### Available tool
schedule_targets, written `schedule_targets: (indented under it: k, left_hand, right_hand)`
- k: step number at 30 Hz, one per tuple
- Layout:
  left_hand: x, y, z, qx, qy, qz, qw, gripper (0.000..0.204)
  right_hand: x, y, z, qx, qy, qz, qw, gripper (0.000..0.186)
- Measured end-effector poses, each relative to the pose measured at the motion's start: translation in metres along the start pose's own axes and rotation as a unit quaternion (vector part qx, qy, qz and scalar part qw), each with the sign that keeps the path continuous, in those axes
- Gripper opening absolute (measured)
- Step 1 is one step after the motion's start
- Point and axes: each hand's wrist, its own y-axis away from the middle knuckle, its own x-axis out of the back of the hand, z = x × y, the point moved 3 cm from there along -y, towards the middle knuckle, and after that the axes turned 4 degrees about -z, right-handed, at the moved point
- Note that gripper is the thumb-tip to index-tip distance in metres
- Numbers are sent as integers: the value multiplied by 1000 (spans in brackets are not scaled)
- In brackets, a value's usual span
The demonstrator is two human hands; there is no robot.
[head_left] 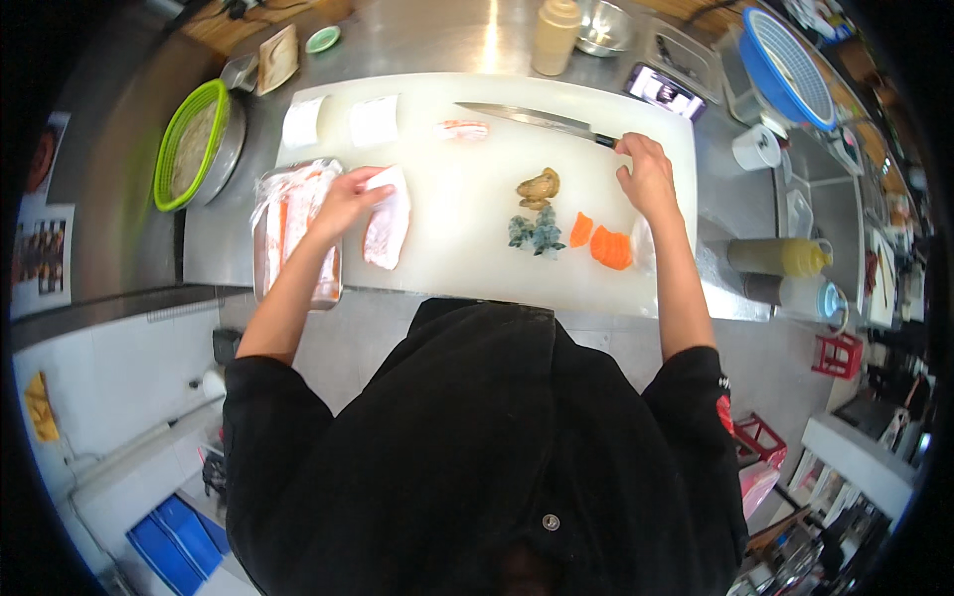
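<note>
My left hand (348,203) pinches the upper end of a pale pink-and-white slab of fish or meat (390,221), which lies on the white cutting board (457,223). Beside that hand, a metal tray (261,253) holds similar pink-and-white pieces under clear plastic wrap. At the board's far right, my right hand (648,171) is closed on the dark handle of a long kitchen knife (537,116). Its blade points left and lies over the board. A small pink-and-white strip (464,130) sits near the blade's tip.
Orange slices (610,248), bluish-grey shrimp-like pieces (537,232) and a brown shellfish-like piece (539,186) lie on the board's right half. Two white sheets (374,120) are at its far left. A green colander (183,149), a squeeze bottle (556,38) and a phone (666,92) surround it.
</note>
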Motion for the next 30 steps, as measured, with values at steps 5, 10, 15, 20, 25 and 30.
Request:
schedule_targets:
  k: [5, 10, 15, 20, 25, 30]
  left_hand:
    - [-26, 14, -7, -50, -191, 77, 977, 49]
    - [-21, 10, -9, 67, -223, 50, 971, 42]
    - [-49, -7, -17, 120, 107, 1, 987, 36]
    - [-82, 11, 0, 32, 429, -18, 903, 38]
    - [-113, 33, -1, 32, 518, 16, 855, 39]
    - [-110, 2, -15, -78, 335, 73, 936, 29]
  right_hand:
    - [-20, -46, 4, -48, 46, -144, 987, 23]
    - [5, -31, 6, -66, -35, -133, 988, 22]
    - [24, 22, 1, -111, -269, -39, 956, 24]
    - [33, 96, -48, -229, -438, -41, 869, 33]
    - [21, 149, -104, -212, -536, -23, 817, 13]
    - [6, 181, -134, -298, -508, -41, 807, 21]
